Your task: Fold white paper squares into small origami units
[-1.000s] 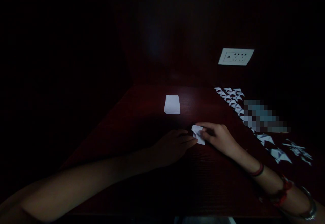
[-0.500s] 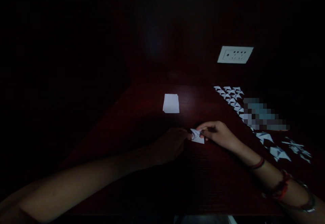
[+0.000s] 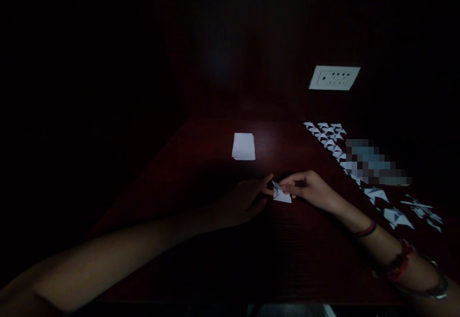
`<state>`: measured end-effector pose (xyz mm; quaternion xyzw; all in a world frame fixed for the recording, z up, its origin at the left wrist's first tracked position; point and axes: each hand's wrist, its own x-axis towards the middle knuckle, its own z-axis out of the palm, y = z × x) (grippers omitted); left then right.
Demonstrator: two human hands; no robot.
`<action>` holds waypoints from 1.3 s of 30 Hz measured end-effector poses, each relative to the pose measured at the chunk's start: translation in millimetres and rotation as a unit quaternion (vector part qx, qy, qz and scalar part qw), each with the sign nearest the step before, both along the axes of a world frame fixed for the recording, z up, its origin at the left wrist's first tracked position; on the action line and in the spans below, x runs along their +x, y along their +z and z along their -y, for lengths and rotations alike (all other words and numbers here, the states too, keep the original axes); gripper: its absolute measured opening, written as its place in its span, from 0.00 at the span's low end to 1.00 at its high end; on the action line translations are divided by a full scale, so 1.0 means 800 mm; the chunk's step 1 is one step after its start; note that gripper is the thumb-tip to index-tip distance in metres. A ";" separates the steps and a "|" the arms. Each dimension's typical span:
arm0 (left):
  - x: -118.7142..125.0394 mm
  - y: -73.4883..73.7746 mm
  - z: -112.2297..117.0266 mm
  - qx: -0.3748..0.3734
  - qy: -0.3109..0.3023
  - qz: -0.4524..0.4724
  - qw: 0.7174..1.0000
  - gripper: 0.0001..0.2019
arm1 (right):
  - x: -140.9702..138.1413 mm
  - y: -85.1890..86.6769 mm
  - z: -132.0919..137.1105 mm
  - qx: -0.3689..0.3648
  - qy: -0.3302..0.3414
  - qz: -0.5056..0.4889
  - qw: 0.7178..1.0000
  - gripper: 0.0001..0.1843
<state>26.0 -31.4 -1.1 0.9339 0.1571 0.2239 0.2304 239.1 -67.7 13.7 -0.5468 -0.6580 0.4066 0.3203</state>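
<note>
Paper stack [image 3: 243,146] lies behind folded paper [image 3: 281,193] on table [image 3: 201,163].

A dim indoor room, likely a home or study corner: a dark reddish wooden counter [image 3: 201,163] set against dark panelled walls, a white wall socket plate [image 3: 334,77] above it, a small paper stack [image 3: 243,146] and rows of folded paper pieces [image 3: 328,134] laid out

Dark reddish wooden table [image 3: 215,173], dimly lit. Small stack of white paper squares [image 3: 243,146] lying flat at centre, toward the far edge. Folded white paper triangles [image 3: 328,132] strewn in a band along the right side, running from far to near. White wall socket plate [image 3: 334,77] mounted beyond, at far right.
</note>
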 end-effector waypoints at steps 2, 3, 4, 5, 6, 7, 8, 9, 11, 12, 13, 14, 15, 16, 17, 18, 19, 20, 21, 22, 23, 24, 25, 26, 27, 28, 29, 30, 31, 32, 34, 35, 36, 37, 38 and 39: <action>0.000 0.001 0.001 0.002 0.004 -0.008 1.000 0.26 | 0.000 0.000 -0.001 -0.011 -0.003 -0.020 1.000 0.12; 0.000 0.002 0.001 0.006 0.004 -0.013 1.000 0.23 | 0.000 0.001 -0.001 -0.015 -0.006 -0.029 0.999 0.12; -0.001 0.003 0.002 0.011 0.005 -0.017 1.000 0.20 | 0.000 0.001 -0.001 -0.019 -0.009 -0.037 0.999 0.12; -0.001 0.003 0.002 0.017 0.006 -0.020 1.000 0.18 | 0.000 0.001 -0.001 -0.024 -0.011 -0.043 0.999 0.12; -0.001 0.003 0.002 0.023 0.008 -0.020 1.000 0.16 | 0.000 0.001 -0.001 -0.028 -0.013 -0.048 0.998 0.12; -0.001 0.003 0.002 0.028 0.009 -0.020 0.999 0.15 | 0.000 0.002 -0.002 -0.031 -0.015 -0.052 0.998 0.12; -0.001 0.002 0.003 0.034 0.011 -0.019 0.999 0.15 | 0.001 0.002 -0.002 -0.034 -0.018 -0.054 0.998 0.12; -0.001 0.000 0.003 0.040 0.012 -0.017 0.999 0.15 | 0.001 0.001 -0.002 -0.035 -0.020 -0.054 0.998 0.12; -0.001 -0.002 0.003 0.050 0.015 -0.018 0.998 0.17 | 0.001 0.000 -0.002 -0.031 -0.020 -0.047 0.998 0.12; -0.001 -0.003 0.002 0.054 0.015 -0.021 0.998 0.17 | 0.001 -0.001 -0.002 -0.025 -0.016 -0.040 0.999 0.11; -0.001 -0.004 0.002 0.059 0.015 -0.025 0.998 0.18 | 0.001 -0.003 -0.002 -0.016 -0.012 -0.030 0.999 0.11; -0.001 -0.004 0.002 0.064 0.014 -0.029 0.997 0.18 | 0.001 -0.004 -0.002 -0.004 -0.009 -0.019 1.000 0.10; -0.001 -0.004 0.002 0.070 0.013 -0.033 0.997 0.18 | 0.001 -0.005 -0.002 0.009 -0.009 -0.010 1.000 0.09; -0.001 -0.003 0.002 0.075 0.013 -0.038 0.996 0.18 | 0.000 -0.007 -0.002 0.021 -0.013 -0.002 1.000 0.09; -0.001 -0.002 0.003 0.079 0.014 -0.043 0.996 0.18 | 0.000 -0.008 -0.002 0.031 -0.020 0.003 0.999 0.09; -0.001 0.000 0.003 0.080 0.013 -0.049 0.996 0.18 | -0.001 -0.009 -0.002 0.039 -0.027 0.008 0.999 0.11; -0.001 0.001 0.004 0.078 0.011 -0.053 0.995 0.18 | -0.001 -0.009 -0.002 0.045 -0.033 0.013 0.998 0.12; 0.000 0.003 0.005 0.076 0.007 -0.052 0.996 0.18 | -0.002 -0.010 -0.002 0.051 -0.036 0.018 0.998 0.13; 0.000 0.004 0.006 0.070 0.002 -0.048 0.996 0.18 | -0.002 -0.010 -0.001 0.057 -0.035 0.024 0.997 0.14; 0.000 0.005 0.007 0.059 -0.001 -0.039 0.997 0.19 | -0.003 -0.009 -0.001 0.067 -0.032 0.027 0.997 0.14; 0.000 0.006 0.007 0.043 0.001 -0.023 0.999 0.19 | -0.003 -0.009 0.000 0.079 -0.027 0.027 0.996 0.13; 0.001 0.007 0.008 0.018 0.014 -0.002 1.000 0.19 | -0.004 -0.007 0.000 0.091 -0.023 0.023 0.995 0.13; 0.002 0.007 0.008 -0.014 0.037 0.023 0.999 0.19 | -0.005 -0.006 0.002 0.105 -0.021 0.016 0.994 0.13; 0.002 0.007 0.008 -0.048 0.070 0.048 0.995 0.18 | -0.006 -0.004 0.003 0.118 -0.020 0.009 0.993 0.13; 0.003 0.008 0.008 -0.078 0.108 0.071 0.989 0.16 | -0.008 -0.002 0.004 0.131 -0.019 0.004 0.991 0.12; 0.003 0.008 0.008 -0.099 0.144 0.089 0.981 0.14 | -0.010 0.000 0.006 0.146 -0.018 0.002 0.989 0.12; 0.004 0.009 0.008 -0.107 0.172 0.098 0.974 0.12 | -0.013 0.002 0.009 0.163 -0.015 0.007 0.987 0.12; 0.004 0.010 0.008 -0.103 0.187 0.098 0.972 0.10 | -0.016 0.005 0.011 0.184 -0.007 0.019 0.983 0.12; 0.004 0.012 0.009 -0.091 0.189 0.093 0.973 0.08 | -0.019 0.007 0.013 0.204 -0.002 0.033 0.978 0.11; 0.003 0.014 0.010 -0.076 0.183 0.086 0.976 0.06 | -0.022 0.009 0.016 0.220 0.004 0.048 0.974 0.10; 0.002 0.017 0.012 -0.052 0.163 0.076 0.982 0.02 | -0.028 0.012 0.020 0.243 0.010 0.071 0.967 0.09; 0.002 0.019 0.013 -0.046 0.156 0.077 0.984 0.01 | -0.031 0.013 0.022 0.249 0.011 0.078 0.965 0.09; 0.001 0.019 0.014 -0.042 0.152 0.081 0.984 0.02 | -0.033 0.014 0.023 0.253 0.010 0.082 0.964 0.09; 0.001 0.019 0.015 -0.038 0.149 0.086 0.984 0.03 | -0.034 0.014 0.024 0.255 0.008 0.083 0.963 0.09; 0.000 0.019 0.015 -0.033 0.147 0.091 0.984 0.03 | -0.035 0.014 0.025 0.256 0.005 0.083 0.963 0.10; 0.000 0.018 0.015 -0.026 0.146 0.094 0.984 0.04 | -0.037 0.014 0.025 0.255 0.001 0.082 0.963 0.10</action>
